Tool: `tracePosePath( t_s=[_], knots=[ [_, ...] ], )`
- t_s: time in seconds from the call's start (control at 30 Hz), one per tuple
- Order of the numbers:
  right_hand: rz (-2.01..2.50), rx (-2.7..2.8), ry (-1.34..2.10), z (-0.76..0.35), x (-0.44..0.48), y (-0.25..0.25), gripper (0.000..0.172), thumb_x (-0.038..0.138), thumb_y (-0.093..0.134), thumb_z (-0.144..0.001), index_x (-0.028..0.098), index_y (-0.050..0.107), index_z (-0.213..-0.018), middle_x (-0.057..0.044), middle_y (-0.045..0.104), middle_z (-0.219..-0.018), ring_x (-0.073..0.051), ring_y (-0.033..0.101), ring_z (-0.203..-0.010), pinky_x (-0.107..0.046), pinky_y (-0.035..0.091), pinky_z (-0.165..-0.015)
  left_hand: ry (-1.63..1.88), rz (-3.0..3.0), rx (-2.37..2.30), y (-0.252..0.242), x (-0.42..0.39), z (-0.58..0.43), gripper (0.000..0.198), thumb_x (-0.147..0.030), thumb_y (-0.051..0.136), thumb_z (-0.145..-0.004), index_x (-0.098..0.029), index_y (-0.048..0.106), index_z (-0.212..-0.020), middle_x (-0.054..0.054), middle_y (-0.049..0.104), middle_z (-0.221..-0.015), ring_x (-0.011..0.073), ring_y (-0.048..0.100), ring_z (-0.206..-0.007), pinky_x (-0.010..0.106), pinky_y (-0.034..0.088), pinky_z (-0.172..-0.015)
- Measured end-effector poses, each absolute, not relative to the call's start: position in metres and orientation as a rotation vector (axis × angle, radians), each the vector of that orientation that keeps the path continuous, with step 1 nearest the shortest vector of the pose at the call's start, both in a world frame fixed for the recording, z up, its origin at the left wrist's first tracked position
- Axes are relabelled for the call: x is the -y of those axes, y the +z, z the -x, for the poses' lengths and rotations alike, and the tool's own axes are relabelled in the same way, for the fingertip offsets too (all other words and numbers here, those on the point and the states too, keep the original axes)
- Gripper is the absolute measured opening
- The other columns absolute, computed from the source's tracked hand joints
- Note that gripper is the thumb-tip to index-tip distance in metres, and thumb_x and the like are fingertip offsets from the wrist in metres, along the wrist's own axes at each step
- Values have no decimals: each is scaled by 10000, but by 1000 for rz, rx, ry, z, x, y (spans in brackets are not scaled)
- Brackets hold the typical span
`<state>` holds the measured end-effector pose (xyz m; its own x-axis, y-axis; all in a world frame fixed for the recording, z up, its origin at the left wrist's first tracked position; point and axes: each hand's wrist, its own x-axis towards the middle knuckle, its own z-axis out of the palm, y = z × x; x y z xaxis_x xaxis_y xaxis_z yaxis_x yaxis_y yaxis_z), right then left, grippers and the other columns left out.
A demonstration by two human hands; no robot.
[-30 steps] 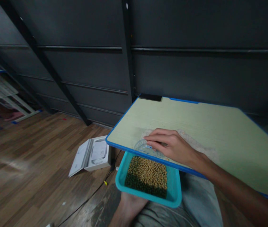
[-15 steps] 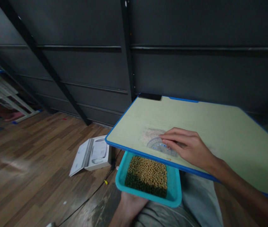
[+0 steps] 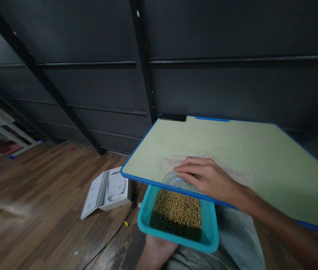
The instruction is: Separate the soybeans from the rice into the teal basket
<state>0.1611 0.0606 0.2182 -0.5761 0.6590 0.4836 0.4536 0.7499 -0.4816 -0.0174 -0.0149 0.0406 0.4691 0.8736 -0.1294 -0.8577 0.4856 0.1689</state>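
Observation:
With fingers pinched, my right hand [image 3: 209, 180] grips a clear plastic protractor [image 3: 170, 179] flat on the tabletop, close to its near blue edge. The hand hides the protractor's right part. Fine pale grains [image 3: 171, 161] lie spread on the surface behind the protractor and beyond the hand. Just below the edge, my left hand [image 3: 160, 249] supports a turquoise plastic tray [image 3: 209, 225] from underneath; its fingers are mostly hidden. Round tan beans [image 3: 177, 210] cover the tray's bottom, their near part in shadow.
The pale green table [image 3: 226, 138] has a blue rim and stands against a dark panelled wall [image 3: 97, 86]. A flat black object [image 3: 172, 117] lies at its far left corner. On the wooden floor are an opened white box [image 3: 116, 189] and a black cable [image 3: 109, 240].
My right hand has drawn the protractor left and toward the near table edge, above the tray. The left hand still supports the tray. The view has shifted slightly.

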Motion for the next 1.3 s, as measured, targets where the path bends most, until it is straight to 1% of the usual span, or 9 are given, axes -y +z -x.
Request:
tracePosePath(
  t_s=[0.1,0.17,0.3,0.47,0.57,0.67,0.87,1.1,1.3],
  knots=[
    [903,2341,325,-163,-71,220,232,198,540,-953,194,701,-1120,-66,707,-1034,-167,661,-891,-327,526,-817,1114,-99,-212,30,19,21,394,-437,386,-920,-277,686,-1120,70,751,-1146,275,644,-1126,568,294,-1121],
    [925,2352,284,-167,-76,222,245,198,530,-957,195,694,-1138,-73,704,-1035,-174,661,-881,-333,527,-805,1125,-106,-202,25,21,23,397,-429,379,-927,-285,648,-1181,77,751,-1142,275,669,-1081,581,311,-1105],
    [909,2300,250,-170,-84,232,225,204,549,-944,201,710,-1101,-63,710,-1005,-177,660,-875,-332,517,-801,1135,-100,-210,24,25,25,419,-412,373,-933,-307,541,-1302,86,728,-1192,266,690,-1032,572,333,-1091],
    [916,2209,198,-164,-101,242,203,179,578,-918,193,723,-1060,-63,714,-984,-182,657,-882,-334,505,-796,1149,-91,-249,28,25,24,425,-402,383,-930,-314,513,-1325,69,713,-1224,260,679,-1065,548,315,-1113],
    [908,2217,185,-160,-108,240,202,191,580,-922,177,718,-1069,-71,711,-990,-180,655,-886,-333,503,-811,1143,-127,-267,31,23,25,415,-398,375,-930,-295,556,-1289,79,721,-1206,267,655,-1119,557,301,-1121],
    [895,2212,176,-156,-111,235,212,196,576,-929,165,706,-1093,-75,704,-1005,-179,649,-910,-332,500,-831,1156,-174,-221,33,21,27,383,-350,388,-920,-259,647,-1187,88,741,-1162,270,670,-1089,558,302,-1122],
    [876,2128,228,-150,-111,229,211,195,582,-923,190,699,-1099,-62,694,-1012,-170,650,-890,-320,520,-781,1153,-149,-225,40,18,26,346,-302,435,-882,-202,733,-1025,112,764,-1094,293,641,-1140,560,285,-1131],
    [929,2039,435,-148,-105,227,183,242,609,-904,210,719,-1047,-50,698,-972,-156,659,-842,-294,547,-714,1160,-121,-129,27,19,30,385,-291,396,-906,-276,619,-1220,59,706,-1237,249,588,-1221,530,264,-1153],
    [897,2035,419,-148,-100,226,194,201,599,-902,209,716,-1057,-51,698,-982,-149,651,-836,-273,542,-684,1162,-121,-175,23,18,29,347,-328,428,-901,-231,714,-1072,102,759,-1113,290,612,-1188,570,275,-1138]
  ],
)
